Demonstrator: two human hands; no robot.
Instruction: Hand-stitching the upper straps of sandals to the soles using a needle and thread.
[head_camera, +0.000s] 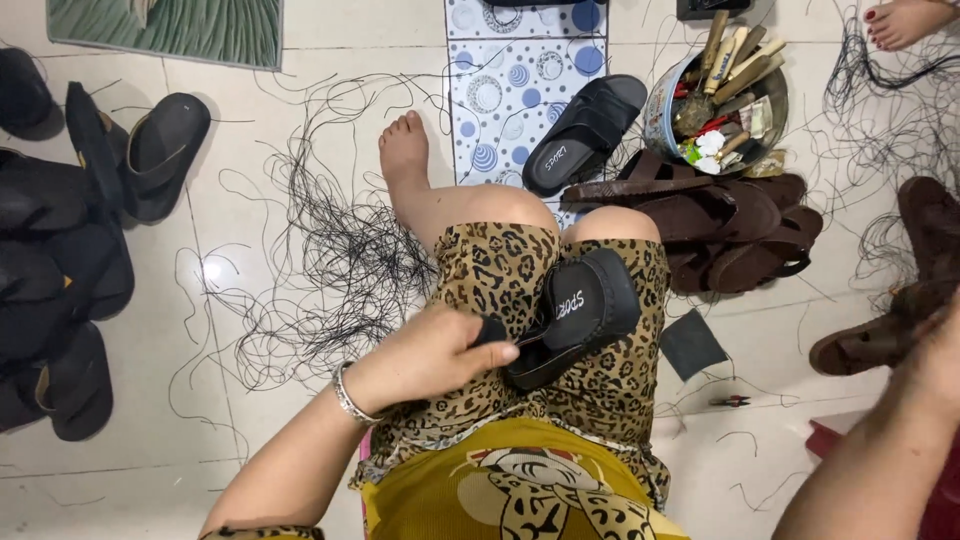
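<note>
Currently the left hand is closed around the heel end of a black slide sandal, which lies tilted across the person's lap on the leopard-print fabric, strap side up; the right hand sits at the frame's right edge, blurred, and I cannot tell whether it is open or gripping anything. Risk as judged from this: the sandal is held at one end only, so it could pivot or slip off the knee toward the floor. Loose black thread lies tangled over the tiles near the bare foot and could snag toes or catch a sandal. A pile of brown sandals and a tool-filled tin crowd the right, near enough to knock
</note>
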